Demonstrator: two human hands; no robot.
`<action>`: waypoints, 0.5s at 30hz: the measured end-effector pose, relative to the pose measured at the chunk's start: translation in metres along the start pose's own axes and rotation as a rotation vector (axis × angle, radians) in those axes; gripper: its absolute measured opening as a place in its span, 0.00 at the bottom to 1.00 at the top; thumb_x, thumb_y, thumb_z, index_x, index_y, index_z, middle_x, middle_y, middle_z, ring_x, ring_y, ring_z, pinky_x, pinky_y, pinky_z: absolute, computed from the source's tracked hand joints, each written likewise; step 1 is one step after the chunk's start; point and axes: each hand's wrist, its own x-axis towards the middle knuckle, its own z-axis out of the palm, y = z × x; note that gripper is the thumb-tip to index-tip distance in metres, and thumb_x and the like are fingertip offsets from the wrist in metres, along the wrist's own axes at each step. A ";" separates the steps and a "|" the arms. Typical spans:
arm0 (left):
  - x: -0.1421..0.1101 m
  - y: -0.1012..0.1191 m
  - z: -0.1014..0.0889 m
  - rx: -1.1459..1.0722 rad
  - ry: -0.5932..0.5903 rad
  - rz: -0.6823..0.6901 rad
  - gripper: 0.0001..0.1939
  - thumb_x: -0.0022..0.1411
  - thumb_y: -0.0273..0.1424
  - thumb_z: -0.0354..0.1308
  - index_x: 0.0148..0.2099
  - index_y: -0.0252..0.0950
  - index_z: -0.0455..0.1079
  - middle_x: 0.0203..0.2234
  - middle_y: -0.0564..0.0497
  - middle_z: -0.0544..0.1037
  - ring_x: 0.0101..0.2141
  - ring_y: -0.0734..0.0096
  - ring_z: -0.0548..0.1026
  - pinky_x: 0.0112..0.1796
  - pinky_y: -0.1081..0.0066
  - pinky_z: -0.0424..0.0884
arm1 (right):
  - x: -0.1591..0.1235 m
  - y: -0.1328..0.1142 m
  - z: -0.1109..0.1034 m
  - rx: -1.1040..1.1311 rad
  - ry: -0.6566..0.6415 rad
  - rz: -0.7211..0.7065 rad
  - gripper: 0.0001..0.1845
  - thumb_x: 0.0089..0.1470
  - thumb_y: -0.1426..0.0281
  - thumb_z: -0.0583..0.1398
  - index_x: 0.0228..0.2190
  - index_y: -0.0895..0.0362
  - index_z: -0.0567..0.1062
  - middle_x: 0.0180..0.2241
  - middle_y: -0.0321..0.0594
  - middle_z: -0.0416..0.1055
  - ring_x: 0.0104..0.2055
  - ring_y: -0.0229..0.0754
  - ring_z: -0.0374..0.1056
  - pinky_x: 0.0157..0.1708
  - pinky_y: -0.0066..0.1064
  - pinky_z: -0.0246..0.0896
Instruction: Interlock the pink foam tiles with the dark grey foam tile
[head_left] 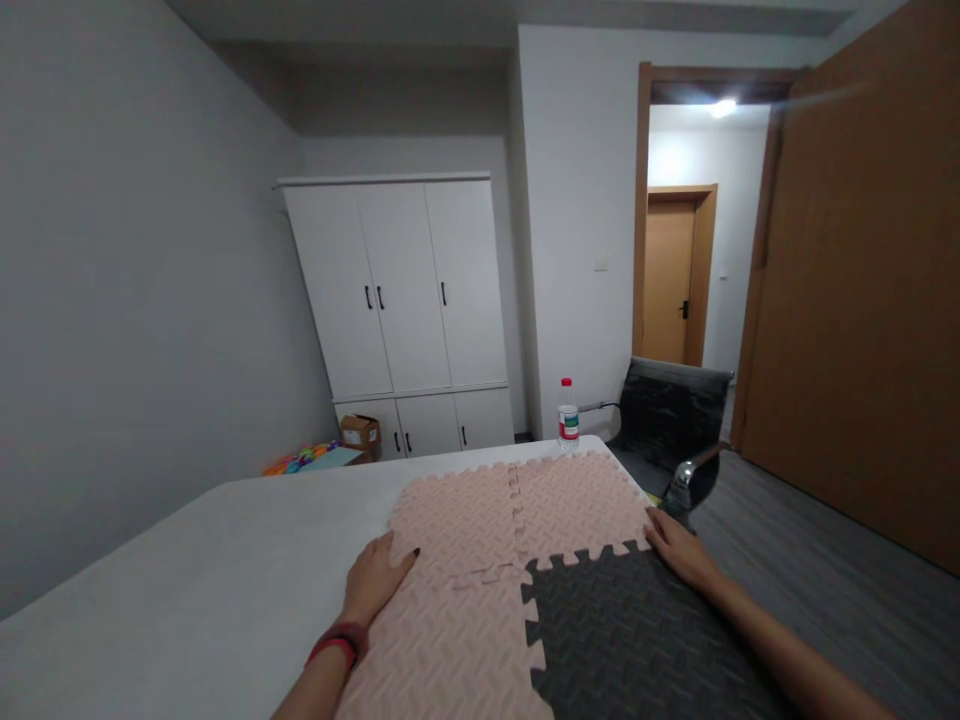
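Pink foam mat tiles (457, 520) with a raised weave pattern lie joined on a white table (225, 560). A dark grey foam tile (645, 630) sits at the near right, its toothed edge against the pink ones. My left hand (379, 575), with a red band at the wrist, rests on the left edge of the pink tiles, thumb spread from the fingers. On the right edge, where the pink and grey tiles meet, lies my right hand (679, 545), its fingertips touching the mat and part of its fingers hard to make out. Neither hand lifts anything.
A red-capped plastic bottle (568, 420) stands at the table's far right corner. Beyond the right edge is a black chair (671, 410). White cabinets (405, 290), a cardboard box (361, 431) and colourful items (304, 458) are behind the table. A wooden door (862, 280) stands open at right.
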 end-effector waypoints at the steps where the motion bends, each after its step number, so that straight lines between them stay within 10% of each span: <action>1: 0.000 0.002 0.002 0.011 0.003 0.005 0.35 0.55 0.49 0.43 0.57 0.30 0.55 0.53 0.40 0.65 0.52 0.57 0.64 0.51 0.62 0.60 | 0.000 0.000 0.003 -0.002 0.002 -0.003 0.35 0.54 0.54 0.44 0.57 0.61 0.57 0.58 0.45 0.57 0.59 0.44 0.53 0.57 0.35 0.46; 9: -0.003 0.007 -0.005 0.101 -0.060 0.052 0.35 0.55 0.53 0.41 0.57 0.35 0.56 0.51 0.42 0.67 0.51 0.59 0.65 0.53 0.62 0.56 | 0.002 0.001 0.004 -0.017 -0.008 -0.020 0.39 0.53 0.51 0.44 0.57 0.64 0.56 0.60 0.47 0.54 0.60 0.45 0.51 0.58 0.35 0.43; 15: 0.024 0.040 -0.010 0.189 -0.124 0.081 0.43 0.45 0.60 0.47 0.55 0.34 0.60 0.55 0.32 0.61 0.56 0.39 0.55 0.53 0.42 0.43 | -0.001 -0.006 -0.002 -0.032 0.004 -0.023 0.37 0.54 0.52 0.42 0.57 0.64 0.56 0.59 0.47 0.54 0.60 0.45 0.52 0.58 0.35 0.44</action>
